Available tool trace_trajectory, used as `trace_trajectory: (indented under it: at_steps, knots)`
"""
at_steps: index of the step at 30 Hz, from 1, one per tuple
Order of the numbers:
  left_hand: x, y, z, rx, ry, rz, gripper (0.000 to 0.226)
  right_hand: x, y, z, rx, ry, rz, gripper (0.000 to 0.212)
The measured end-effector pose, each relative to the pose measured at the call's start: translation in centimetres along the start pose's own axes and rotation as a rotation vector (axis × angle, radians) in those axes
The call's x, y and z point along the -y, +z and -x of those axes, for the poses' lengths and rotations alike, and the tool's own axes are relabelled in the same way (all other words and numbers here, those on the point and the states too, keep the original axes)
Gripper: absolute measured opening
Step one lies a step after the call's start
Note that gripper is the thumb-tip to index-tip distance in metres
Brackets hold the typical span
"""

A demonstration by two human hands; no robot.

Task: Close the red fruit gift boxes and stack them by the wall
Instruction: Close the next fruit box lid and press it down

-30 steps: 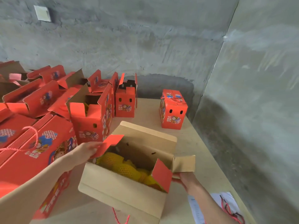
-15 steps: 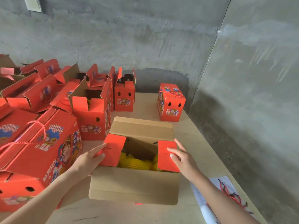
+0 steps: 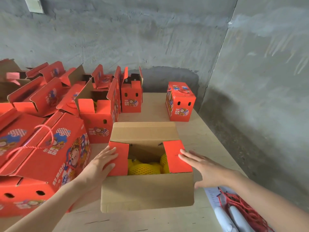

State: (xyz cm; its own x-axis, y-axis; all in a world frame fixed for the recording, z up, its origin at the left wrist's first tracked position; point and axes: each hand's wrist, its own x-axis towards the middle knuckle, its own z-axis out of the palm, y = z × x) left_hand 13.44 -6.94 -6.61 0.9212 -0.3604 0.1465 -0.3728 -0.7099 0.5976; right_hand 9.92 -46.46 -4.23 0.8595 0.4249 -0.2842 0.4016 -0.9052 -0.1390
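Note:
An open fruit gift box (image 3: 147, 191) stands in front of me on the wooden table (image 3: 197, 136), its long brown flaps spread front and back. Yellow net-wrapped fruit (image 3: 144, 169) shows inside. My left hand (image 3: 100, 162) presses flat on the left red end flap (image 3: 119, 158), folded inward. With straight fingers, my right hand (image 3: 204, 166) presses down the right red end flap (image 3: 177, 157). One closed red box (image 3: 180, 102) stands alone near the wall corner.
Several open red boxes (image 3: 98, 118) crowd the table's left and back. A large closed red box with a rope handle (image 3: 46, 156) lies at my left. Red cords on white plastic sheets (image 3: 237, 210) lie at the right front edge. Concrete walls stand behind and to the right.
Both hands have folded the two red end flaps down and inward over the fruit, and the box has settled upright on the table.

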Motion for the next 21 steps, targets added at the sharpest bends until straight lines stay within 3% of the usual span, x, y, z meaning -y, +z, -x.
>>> trace_trajectory:
  at_steps: [4,7,10,13,17,21]
  knots:
    - [-0.5,-0.4,0.1,-0.05,-0.103,0.278,0.029,0.0,0.4,-0.3,-0.022,0.01,-0.195,0.107]
    - [-1.2,-0.1,0.1,-0.102,-0.128,0.328,0.015,-0.1,-0.2,-0.1,-0.01,0.006,-0.347,0.103]
    - [-0.8,0.2,0.1,-0.093,-0.148,0.315,0.012,0.3,-1.3,-0.1,0.004,0.0,-0.446,0.088]
    - [-0.6,0.3,0.5,-0.088,-0.205,0.517,0.016,1.2,-1.9,-0.1,-0.039,0.078,-0.653,0.097]
    - [-1.9,0.4,1.1,-0.205,-0.445,0.836,0.038,2.7,-1.2,-0.5,-0.276,0.179,-0.944,0.088]
    - [-2.9,2.4,2.0,-0.224,-0.443,0.836,0.061,5.3,0.7,-2.8,-0.709,0.308,-0.888,0.057]
